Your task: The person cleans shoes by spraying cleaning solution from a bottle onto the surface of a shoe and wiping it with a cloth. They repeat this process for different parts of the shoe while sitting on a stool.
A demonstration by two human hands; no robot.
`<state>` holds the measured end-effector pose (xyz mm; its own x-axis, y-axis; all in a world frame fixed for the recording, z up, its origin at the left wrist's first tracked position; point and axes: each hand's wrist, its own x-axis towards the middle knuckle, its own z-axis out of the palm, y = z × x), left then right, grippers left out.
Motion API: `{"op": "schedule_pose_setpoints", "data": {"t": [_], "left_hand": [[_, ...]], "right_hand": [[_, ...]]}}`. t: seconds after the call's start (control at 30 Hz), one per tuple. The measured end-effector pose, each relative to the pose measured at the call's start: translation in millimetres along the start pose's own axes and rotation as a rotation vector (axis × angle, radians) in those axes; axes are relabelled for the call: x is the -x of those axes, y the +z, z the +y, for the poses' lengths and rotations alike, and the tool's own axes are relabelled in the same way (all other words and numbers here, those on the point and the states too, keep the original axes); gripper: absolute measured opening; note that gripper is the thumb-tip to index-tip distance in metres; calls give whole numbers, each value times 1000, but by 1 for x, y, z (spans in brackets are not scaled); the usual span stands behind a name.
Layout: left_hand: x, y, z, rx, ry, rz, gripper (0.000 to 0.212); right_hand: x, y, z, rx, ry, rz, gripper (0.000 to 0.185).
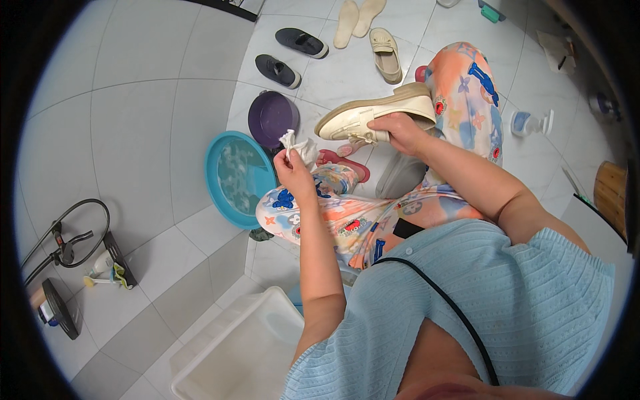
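Note:
My right hand (402, 132) grips a cream loafer (372, 116) near its opening, with the thumb on the upper. The shoe lies on its side in the air, its toe pointing left and its tan sole turned away from me. Pinched in my left hand (296, 175) is a crumpled white cloth or tissue (302, 149), held a little apart from the toe. A matching cream loafer (387, 56) rests on the floor beyond, beside a pair of pale insoles (346, 24).
By my left knee are a turquoise basin (214, 192) of sudsy water and a purple tub (274, 100). Two dark slip-on shoes (301, 42) lie farther off. A pump bottle (523, 124) stands right, a white plastic bin (240, 340) lower left. Shower fittings (65, 252) are wall-mounted.

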<state>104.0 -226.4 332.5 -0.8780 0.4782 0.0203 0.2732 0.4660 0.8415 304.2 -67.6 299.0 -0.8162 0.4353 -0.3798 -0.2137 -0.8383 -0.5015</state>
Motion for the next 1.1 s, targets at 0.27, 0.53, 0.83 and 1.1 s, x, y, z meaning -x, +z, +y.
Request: {"op": "schedule_pose_setpoints", "data": {"t": [0.27,0.53,0.83,1.1], "left_hand": [[33,36,49,296,-368,-234,57],[30,48,74,73,-201,-221,72],[15,26,60,151,-211,-378,64],[10,16,56,87,-23,-432,64]], "right_hand": [[0,3,1,-30,40,-27,34],[7,11,5,129,56,-130,43],[7,12,-2,25,104,-197,47],[7,30,-13,-288,199,-399,54]]}}
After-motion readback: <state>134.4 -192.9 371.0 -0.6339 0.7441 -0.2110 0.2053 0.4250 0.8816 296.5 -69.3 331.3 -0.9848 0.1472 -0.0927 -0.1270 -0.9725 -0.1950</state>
